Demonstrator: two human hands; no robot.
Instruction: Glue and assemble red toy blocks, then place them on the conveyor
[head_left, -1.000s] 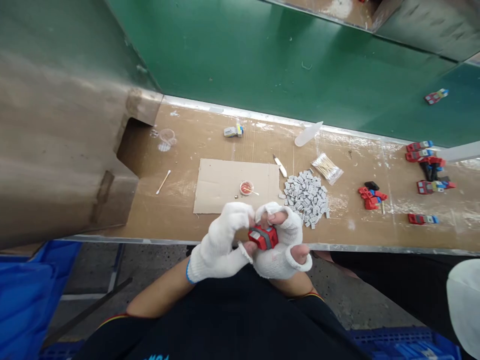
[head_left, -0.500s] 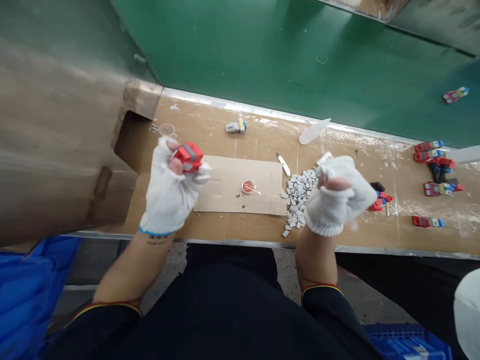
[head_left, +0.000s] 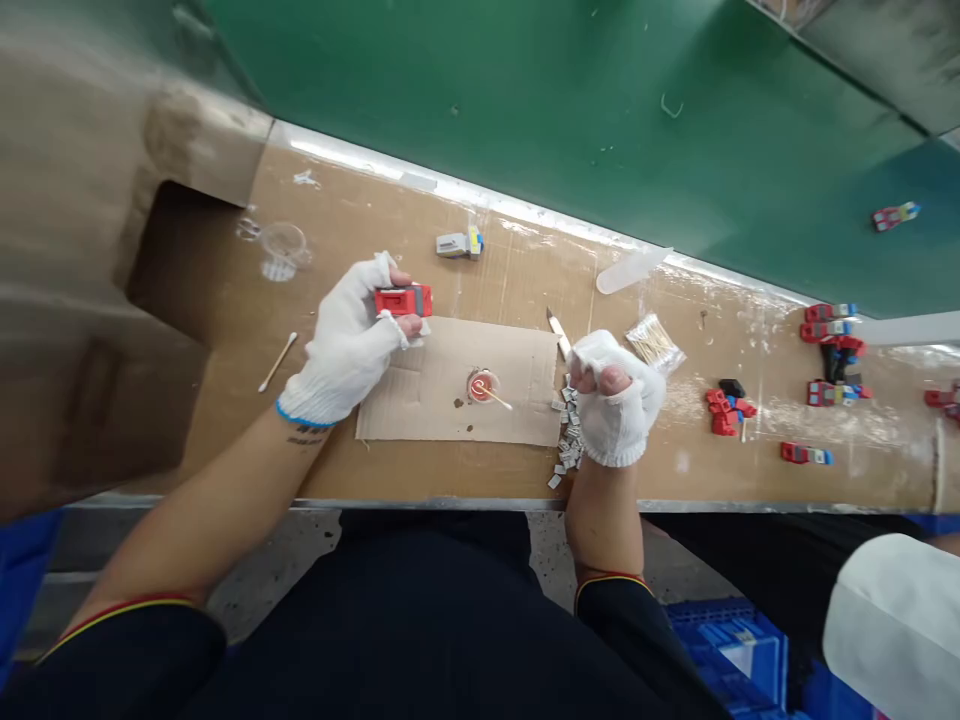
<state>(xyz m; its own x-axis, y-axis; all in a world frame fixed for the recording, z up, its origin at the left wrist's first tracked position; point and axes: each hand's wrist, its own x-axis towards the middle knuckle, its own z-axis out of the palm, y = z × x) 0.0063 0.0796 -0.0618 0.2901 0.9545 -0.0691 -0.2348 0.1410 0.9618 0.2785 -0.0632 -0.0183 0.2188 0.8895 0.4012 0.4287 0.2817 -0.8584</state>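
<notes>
My left hand (head_left: 345,340), in a white fingertip-less glove, pinches a red and grey toy part (head_left: 403,300) between thumb and fingers above the left edge of the cardboard sheet (head_left: 517,345). My right hand (head_left: 616,400), gloved likewise, is closed with its fingers curled. Whatever it may hold is hidden. It hovers at the pile of small grey pieces (head_left: 568,440) and covers part of it. On the cardboard stands a small cup of red liquid (head_left: 480,382) with a cotton swab (head_left: 496,398) leaning in it.
A grey toy part (head_left: 454,245), a craft knife (head_left: 556,328), a clear plastic piece (head_left: 631,270) and a bag of cotton swabs (head_left: 656,342) lie behind. Another swab (head_left: 277,362) and clear cups (head_left: 283,243) are at left. Red toy pieces (head_left: 724,412) lie right. A co-worker's white cap (head_left: 896,610) shows.
The view has shifted. My left hand has turned the red part so it lies level. My right hand has come left, over part of the grey pile, uncovering the swab bag.
</notes>
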